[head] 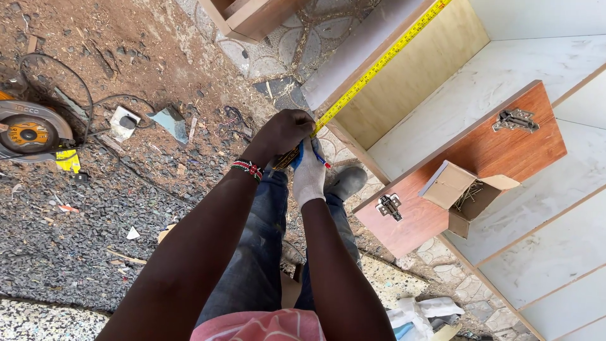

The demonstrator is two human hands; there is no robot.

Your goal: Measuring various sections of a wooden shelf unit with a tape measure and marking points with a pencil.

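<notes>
My left hand (284,131), bare with a beaded bracelet at the wrist, grips the case end of a yellow tape measure (379,63) against the corner of a wooden cabinet panel (416,76). The tape runs up and to the right along the panel's edge. Just below, my right hand (308,175) wears a white glove and holds a blue pen (320,160) with a red tip, close to the tape at the corner. Both hands touch each other above my jeans and grey shoe.
A brown cabinet door (505,151) with two metal hinges lies on white panels at the right, and an open cardboard box of screws (465,197) sits on it. A circular saw (28,132) with its cable lies on the dirt at far left. Rags lie at the bottom right.
</notes>
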